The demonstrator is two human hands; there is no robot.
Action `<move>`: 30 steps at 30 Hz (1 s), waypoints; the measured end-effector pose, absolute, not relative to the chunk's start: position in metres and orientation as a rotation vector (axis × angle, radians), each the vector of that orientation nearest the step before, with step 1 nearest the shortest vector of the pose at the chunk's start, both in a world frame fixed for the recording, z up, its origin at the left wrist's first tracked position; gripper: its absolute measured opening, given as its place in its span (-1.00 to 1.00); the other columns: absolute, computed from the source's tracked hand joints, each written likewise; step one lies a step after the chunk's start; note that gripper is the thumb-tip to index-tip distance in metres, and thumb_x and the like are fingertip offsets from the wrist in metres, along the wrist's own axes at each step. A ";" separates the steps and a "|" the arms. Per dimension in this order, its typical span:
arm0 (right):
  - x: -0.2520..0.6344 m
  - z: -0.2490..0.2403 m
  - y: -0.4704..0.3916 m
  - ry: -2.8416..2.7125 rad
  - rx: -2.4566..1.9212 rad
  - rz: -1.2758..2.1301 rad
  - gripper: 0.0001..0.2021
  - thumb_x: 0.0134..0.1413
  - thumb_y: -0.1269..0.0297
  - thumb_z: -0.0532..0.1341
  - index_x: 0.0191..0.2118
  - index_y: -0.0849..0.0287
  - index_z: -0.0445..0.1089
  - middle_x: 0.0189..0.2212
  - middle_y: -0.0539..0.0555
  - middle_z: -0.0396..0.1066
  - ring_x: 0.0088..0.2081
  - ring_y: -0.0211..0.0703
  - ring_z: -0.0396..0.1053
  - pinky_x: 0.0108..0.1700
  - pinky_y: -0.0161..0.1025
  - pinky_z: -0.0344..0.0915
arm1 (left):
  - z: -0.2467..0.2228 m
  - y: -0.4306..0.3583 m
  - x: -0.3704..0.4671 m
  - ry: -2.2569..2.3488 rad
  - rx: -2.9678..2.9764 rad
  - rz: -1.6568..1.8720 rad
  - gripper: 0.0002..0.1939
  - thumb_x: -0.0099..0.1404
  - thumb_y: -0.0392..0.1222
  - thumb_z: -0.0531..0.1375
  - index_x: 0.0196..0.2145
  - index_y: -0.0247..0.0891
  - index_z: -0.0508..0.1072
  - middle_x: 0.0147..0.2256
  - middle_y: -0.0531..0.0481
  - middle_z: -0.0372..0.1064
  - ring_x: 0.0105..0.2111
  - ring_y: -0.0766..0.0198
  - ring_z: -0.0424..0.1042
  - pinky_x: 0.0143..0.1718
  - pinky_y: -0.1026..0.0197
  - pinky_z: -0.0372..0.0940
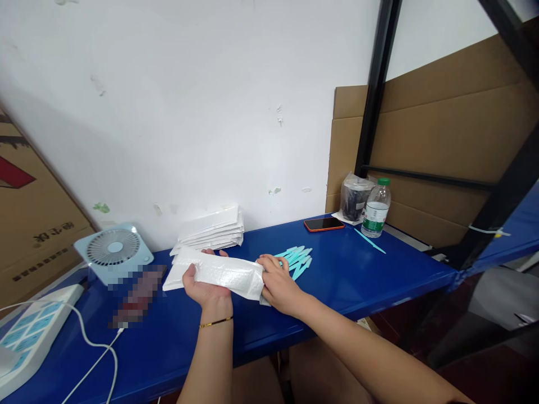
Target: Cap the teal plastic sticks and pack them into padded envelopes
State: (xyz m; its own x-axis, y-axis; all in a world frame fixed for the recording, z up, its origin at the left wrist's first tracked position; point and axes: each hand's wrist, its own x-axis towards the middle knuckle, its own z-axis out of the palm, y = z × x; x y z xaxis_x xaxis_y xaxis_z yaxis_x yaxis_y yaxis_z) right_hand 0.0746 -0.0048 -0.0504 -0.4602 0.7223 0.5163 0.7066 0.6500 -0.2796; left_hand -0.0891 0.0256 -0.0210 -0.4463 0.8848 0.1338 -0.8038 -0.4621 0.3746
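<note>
A long white padded envelope (pixel 231 274) is held above the front part of the blue table (pixel 269 325). My left hand (pixel 207 286) cups its left half from below, the thumb on top. At its right end my right hand (pixel 278 280) grips the edge, with some fingertips hidden at the opening. Behind my left hand lies a stack of similar white envelopes (pixel 214 229), and one more envelope (pixel 173 276) shows under the held one's left end. Several light-blue strips (pixel 300 259) lie in a pile just beyond my right hand.
To the left are a light-blue fan (pixel 113 249), a blurred-out phone-like object (pixel 138 297) with a white cable, and a power strip (pixel 42 336). An orange-edged phone (pixel 324 224), a bottle (pixel 376 210), a wrapped dark roll (pixel 352 199) and a single strip (pixel 369 240) are at the back right.
</note>
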 end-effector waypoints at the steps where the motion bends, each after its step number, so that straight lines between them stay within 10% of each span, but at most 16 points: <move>1: 0.074 -0.051 -0.004 -2.259 -1.114 0.025 -0.77 0.04 0.47 0.07 -0.18 0.17 0.37 0.00 0.15 0.20 0.14 -0.01 -0.06 0.08 0.00 -0.18 | -0.022 0.027 -0.090 0.317 0.355 2.036 -0.69 0.03 -0.15 0.03 -0.23 -0.21 0.32 -0.36 0.04 0.30 -0.34 0.26 0.37 -0.21 0.09 0.31; 10: 0.069 -0.072 0.008 -2.237 -1.248 0.297 -0.82 0.08 0.23 0.11 -0.20 0.09 0.38 0.05 0.10 0.14 0.10 -0.02 0.01 0.04 0.00 -0.09 | -0.036 0.044 -0.092 0.473 0.196 2.074 -0.70 0.01 -0.10 0.00 -0.28 -0.23 0.29 -0.37 0.01 0.30 -0.27 0.18 0.37 -0.29 0.10 0.32; 30: 0.193 -0.060 0.039 -2.458 -1.289 -0.397 -0.76 0.21 0.30 -0.02 -0.26 0.10 0.40 0.10 0.16 0.19 0.19 0.03 -0.07 0.13 0.14 -0.25 | -0.036 0.050 -0.168 0.523 0.136 2.275 -0.68 0.00 -0.08 -0.08 -0.29 -0.27 0.22 -0.36 -0.04 0.26 -0.30 0.15 0.37 -0.27 0.04 0.33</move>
